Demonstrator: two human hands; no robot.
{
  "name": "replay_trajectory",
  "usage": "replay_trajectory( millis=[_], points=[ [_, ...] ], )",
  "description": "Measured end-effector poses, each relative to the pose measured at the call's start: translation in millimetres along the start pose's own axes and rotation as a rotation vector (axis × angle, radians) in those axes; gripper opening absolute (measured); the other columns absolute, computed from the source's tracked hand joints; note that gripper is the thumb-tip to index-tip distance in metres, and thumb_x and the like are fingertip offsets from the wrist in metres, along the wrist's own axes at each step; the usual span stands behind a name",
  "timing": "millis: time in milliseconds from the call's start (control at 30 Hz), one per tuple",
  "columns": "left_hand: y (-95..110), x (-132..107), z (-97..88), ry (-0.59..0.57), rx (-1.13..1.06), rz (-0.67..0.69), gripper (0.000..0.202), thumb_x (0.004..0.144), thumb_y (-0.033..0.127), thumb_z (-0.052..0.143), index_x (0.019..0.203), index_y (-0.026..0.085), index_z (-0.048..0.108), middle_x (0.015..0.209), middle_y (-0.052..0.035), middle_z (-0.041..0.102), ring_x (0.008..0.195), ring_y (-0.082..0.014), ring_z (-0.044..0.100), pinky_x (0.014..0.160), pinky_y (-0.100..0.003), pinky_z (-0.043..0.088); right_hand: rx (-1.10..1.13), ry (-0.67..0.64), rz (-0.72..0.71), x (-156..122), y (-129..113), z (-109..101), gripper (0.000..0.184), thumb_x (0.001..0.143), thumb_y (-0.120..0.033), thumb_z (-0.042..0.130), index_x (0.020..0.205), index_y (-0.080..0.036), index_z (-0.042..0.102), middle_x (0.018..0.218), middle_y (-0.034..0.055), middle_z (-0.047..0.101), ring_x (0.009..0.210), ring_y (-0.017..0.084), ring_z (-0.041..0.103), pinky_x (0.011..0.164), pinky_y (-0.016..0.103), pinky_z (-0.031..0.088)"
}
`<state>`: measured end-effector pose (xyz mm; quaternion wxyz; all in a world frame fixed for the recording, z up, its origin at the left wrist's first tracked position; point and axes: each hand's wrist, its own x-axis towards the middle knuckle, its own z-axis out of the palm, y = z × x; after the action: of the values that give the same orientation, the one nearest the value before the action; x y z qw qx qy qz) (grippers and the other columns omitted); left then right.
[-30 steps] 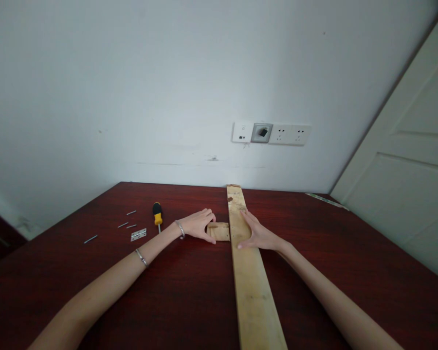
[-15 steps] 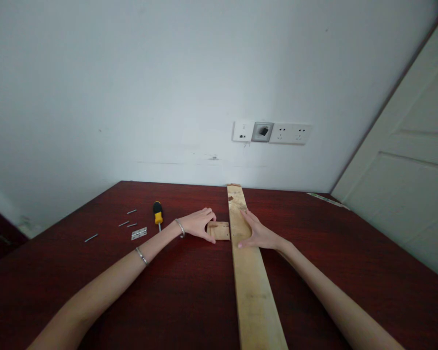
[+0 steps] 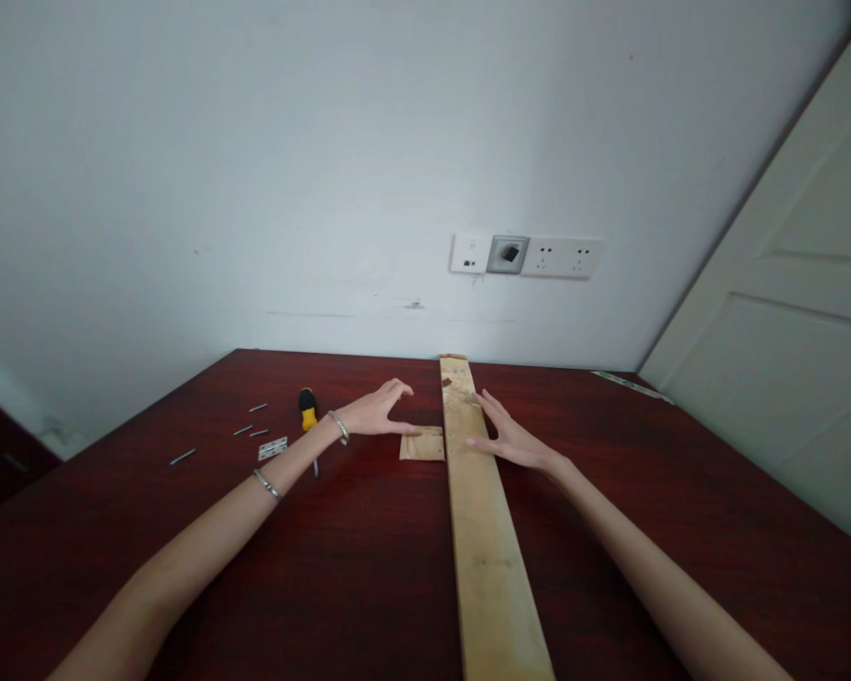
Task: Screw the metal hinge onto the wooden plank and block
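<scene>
Wood block (image 3: pixel 423 444): left hand (image 3: pixel 375 413) hovers at its far-left corner, fingers spread and unclenched. The thumb tip is at the block's edge, touching or just above it, can't tell. No grip on it.

Right hand (image 3: pixel 509 437) is also open, palm down, fingers splayed. Thumb and fingertips reach onto the long plank (image 3: pixel 478 539) from its right side. Looks like light contact, nothing clamped. Hands are apart, with the plank between them.

The block lies flat on the table (image 3: pixel 681 454), its right edge against the plank's left edge, nearer the plank's far end than the near one. The plank runs straight away from the person, its far end close to the wall (image 3: pixel 255 189).

Progress, my read:
- Done: the two wood pieces are butted together, and that's all.
- I see no hardware on either piece.
- The hinge (image 3: pixel 272 447) lies loose on the table left of the left wrist, well apart from the block.
- The screws (image 3: pixel 258 432) are scattered just beyond the hinge, with one further out to the left.
- The screwdriver (image 3: pixel 307 409), yellow and black handle, lies on the table just beside the left wrist, in neither hand.

So the hinge isn't on the wood, the screws aren't driven, and the tool is untouched.
</scene>
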<state>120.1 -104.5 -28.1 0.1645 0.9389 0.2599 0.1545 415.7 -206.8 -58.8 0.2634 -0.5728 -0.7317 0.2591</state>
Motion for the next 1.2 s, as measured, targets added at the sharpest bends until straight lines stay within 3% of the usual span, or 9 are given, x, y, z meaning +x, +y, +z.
replay_trajectory(
  millis=[167,267,367,500,700,900,1033,1200],
  points=[
    [-10.3,-13.6,-16.3,0.079,0.073,-0.003,0.041,0.087,0.047,0.054,0.116,0.019,0.048,0.119,-0.0104,0.048,0.110,-0.0235,0.051,0.097,-0.038,0.042,0.005,0.105,0.013,-2.2,2.1,-18.6,0.095,0.079,-0.065,0.056,0.152,-0.018,0.018,0.160,0.0164,0.009,0.148,0.028,0.006,0.118,0.049,0.013],
    [-22.6,-25.4,-28.8,0.085,0.184,0.015,0.030,0.090,0.039,0.050,0.110,0.018,0.052,0.114,-0.0088,0.052,0.111,-0.0234,0.048,0.099,-0.039,0.039,0.024,0.154,-0.010,-1.2,3.0,-23.8,0.090,0.079,-0.063,0.057,0.151,-0.021,0.021,0.159,0.0154,0.013,0.147,0.029,0.014,0.116,0.052,0.020],
    [-34.5,-42.0,-47.8,0.084,0.288,-0.006,0.023,0.089,0.030,0.046,0.106,0.018,0.056,0.108,-0.0076,0.055,0.108,-0.0231,0.048,0.098,-0.039,0.039,0.017,0.176,-0.050,4.8,-1.7,-22.4,0.085,0.079,-0.060,0.058,0.149,-0.023,0.026,0.158,0.0157,0.019,0.145,0.032,0.020,0.113,0.055,0.027],
    [-45.8,-75.4,-76.1,0.086,0.361,-0.070,0.021,0.086,0.025,0.044,0.099,0.018,0.059,0.102,-0.0069,0.058,0.102,-0.0221,0.050,0.095,-0.037,0.040,-0.084,0.178,-0.183,23.0,-21.7,-10.5,0.076,0.081,-0.056,0.059,0.143,-0.019,0.037,0.153,0.0174,0.031,0.143,0.031,0.027,0.115,0.051,0.025],
    [-61.4,-144.1,-103.5,0.044,0.415,-0.214,0.022,0.085,0.029,0.047,0.096,0.018,0.063,0.098,-0.0071,0.061,0.098,-0.0223,0.053,0.087,-0.034,0.042,-0.205,0.124,-0.414,60.5,-79.2,27.0,0.057,0.085,-0.046,0.057,0.134,-0.016,0.050,0.147,0.0177,0.040,0.136,0.028,0.040,0.113,0.047,0.030],
    [-76.1,-205.6,-109.1,-0.060,0.439,-0.404,0.022,0.083,0.029,0.050,0.092,0.019,0.067,0.096,-0.0069,0.063,0.090,-0.0213,0.058,0.079,-0.032,0.044,-0.293,-0.035,-0.642,91.2,-151.6,83.3,0.041,0.088,-0.034,0.059,0.122,-0.012,0.062,0.137,0.0189,0.051,0.131,0.028,0.044,0.108,0.043,0.038],
    [-71.8,-224.2,-100.8,-0.052,0.390,-0.410,0.018,0.082,0.029,0.054,0.088,0.021,0.069,0.095,-0.0063,0.064,0.093,-0.0219,0.058,0.083,-0.031,0.044,-0.382,-0.110,-0.732,109.6,-188.9,121.4,0.024,0.088,-0.024,0.058,0.107,-0.015,0.071,0.125,0.0145,0.059,0.124,0.026,0.049,0.104,0.039,0.040],
    [-57.3,-219.8,-84.0,-0.049,0.356,-0.398,0.017,0.083,0.026,0.054,0.084,0.019,0.069,0.090,-0.0073,0.064,0.090,-0.0220,0.058,0.082,-0.031,0.045,-0.379,-0.120,-0.752,125.9,-208.9,150.6,0.025,0.088,-0.023,0.058,0.105,-0.013,0.072,0.121,0.0158,0.061,0.121,0.028,0.051,0.103,0.039,0.041]
  ],
)
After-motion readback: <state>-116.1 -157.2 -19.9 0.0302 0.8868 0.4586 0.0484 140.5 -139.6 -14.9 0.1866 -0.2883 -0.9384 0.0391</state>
